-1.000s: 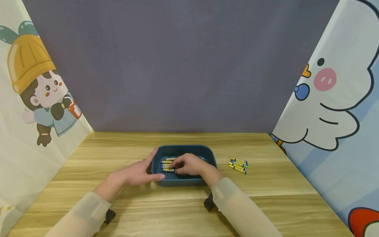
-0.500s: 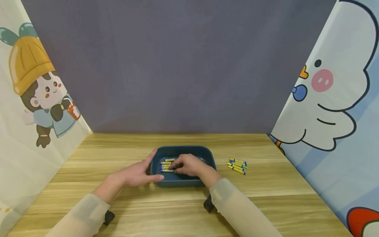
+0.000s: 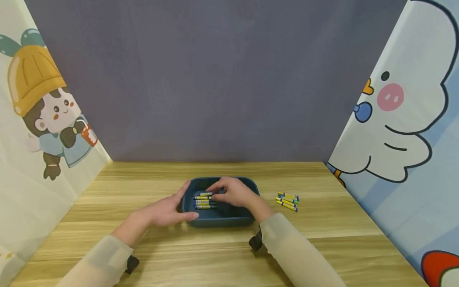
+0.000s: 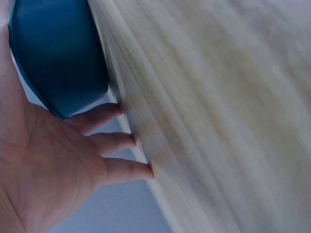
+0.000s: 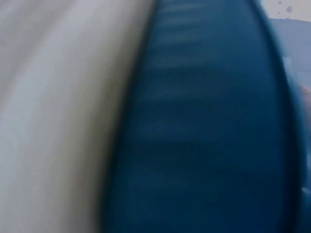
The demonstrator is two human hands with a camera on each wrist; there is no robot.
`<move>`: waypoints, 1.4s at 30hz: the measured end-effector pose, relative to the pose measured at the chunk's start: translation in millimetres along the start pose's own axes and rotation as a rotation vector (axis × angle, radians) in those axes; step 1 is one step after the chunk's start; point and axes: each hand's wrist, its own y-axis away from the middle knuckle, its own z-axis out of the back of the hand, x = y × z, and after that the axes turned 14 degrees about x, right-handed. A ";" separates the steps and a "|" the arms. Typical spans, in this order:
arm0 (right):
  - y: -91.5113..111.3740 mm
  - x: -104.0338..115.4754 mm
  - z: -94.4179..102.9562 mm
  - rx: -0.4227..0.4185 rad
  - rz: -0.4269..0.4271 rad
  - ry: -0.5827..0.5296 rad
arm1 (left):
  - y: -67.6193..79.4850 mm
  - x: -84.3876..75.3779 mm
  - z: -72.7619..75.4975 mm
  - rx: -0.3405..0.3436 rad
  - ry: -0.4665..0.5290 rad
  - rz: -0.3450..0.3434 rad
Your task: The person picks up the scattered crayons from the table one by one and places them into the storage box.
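A dark blue rectangular box (image 3: 222,222) stands on the wooden table. Inside it, at the left, several crayons (image 3: 204,202) in yellow and blue wrappers lie side by side. My left hand (image 3: 161,209) lies spread around the box's left end, thumb at the near rim. In the left wrist view, straight fingers (image 4: 127,169) of that hand reach down to the table beside the box. My right hand (image 3: 234,193) is over the box, its bent index finger and thumb on either side of the farthest crayon (image 3: 205,194). The right wrist view is blurred and hides its fingertips.
Several more crayons (image 3: 288,201), yellow and blue with a green one, lie loosely on the table (image 3: 305,259) to the right of the box. A grey panel (image 3: 215,79) stands behind the table, with cartoon-printed sheets on both sides.
My right hand has moved from the nearest crayon to the farthest in the row, so more of the crayons show. My left hand has stayed at the box's left end.
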 end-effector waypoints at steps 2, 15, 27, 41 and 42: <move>7.6 -1.4 9.6 -0.029 0.019 -0.033 | -0.3 -0.1 -0.3 -0.004 0.001 0.000; 106.7 -80.3 57.3 -0.133 -0.145 -0.141 | 0.5 -1.0 -0.7 -0.012 -0.013 0.008; 185.4 -133.8 44.9 -0.035 -0.257 -0.095 | 1.1 -1.0 -0.1 0.007 -0.016 0.016; 200.4 -142.3 41.6 -0.023 -0.290 -0.027 | 0.7 -1.1 -1.0 -0.004 -0.013 0.017; 201.4 -142.1 41.6 -0.019 -0.287 -0.032 | 0.7 -0.9 -0.9 -0.005 -0.013 0.017</move>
